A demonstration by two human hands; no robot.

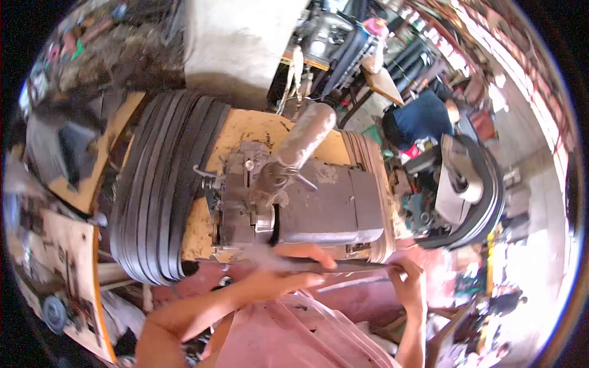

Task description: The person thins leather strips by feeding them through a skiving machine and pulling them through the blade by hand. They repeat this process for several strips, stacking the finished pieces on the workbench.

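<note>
A long dark strip (356, 266), leather or rubber, is stretched level between my hands in front of a machine. My left hand (276, 279) is closed around its left part, the fingers above and the thumb side below, partly blurred. At its right end my right hand (408, 281) pinches the strip between thumb and fingers. Just beyond my hands stands the brown metal machine (325, 199), worn and dusty, with a shiny roller (265, 218) near my left hand. A thick upright cylinder (308, 135) rises from its top.
The machine sits on a yellowish worktop (245, 126). Many dark strips (162, 184) drape over its left side, and brown strips (366, 147) over the right. Farther right, another bundle of black strips (491, 190) hangs near a person in blue (423, 119). A wooden board (73, 245) stands at left.
</note>
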